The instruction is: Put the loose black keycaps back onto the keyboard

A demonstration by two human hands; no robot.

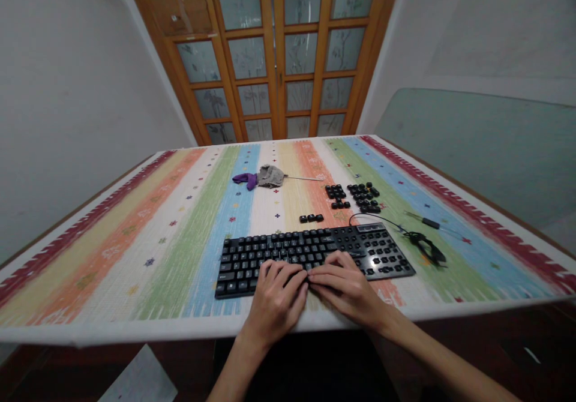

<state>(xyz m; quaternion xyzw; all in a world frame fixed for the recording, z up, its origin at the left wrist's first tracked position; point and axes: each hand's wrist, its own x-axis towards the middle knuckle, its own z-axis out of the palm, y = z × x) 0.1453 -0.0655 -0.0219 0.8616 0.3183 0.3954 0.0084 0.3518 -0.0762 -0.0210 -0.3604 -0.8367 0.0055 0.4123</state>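
A black computer keyboard (252, 264) lies near the table's front edge. Keycaps cover its left and middle parts, while bare switch seats show on the right block. My left hand (279, 291) is closed over the front middle of the keyboard, fingertips on the keys and thumb by the front edge. Touching or almost touching it, my right hand (339, 279) has its fingers pressed together at the same spot. Whatever lies between those fingertips is hidden. Loose black keycaps sit behind the keyboard: a small row (311, 218), a cluster (335, 195) and another cluster (363, 197).
A coiled black cable (425, 247) lies right of the keyboard, beside a thin tool with a black handle (431, 223). Farther back are a grey cloth (270, 176), a purple cloth (245, 180) and a thin rod (306, 179). A striped tablecloth (180, 258) covers the table.
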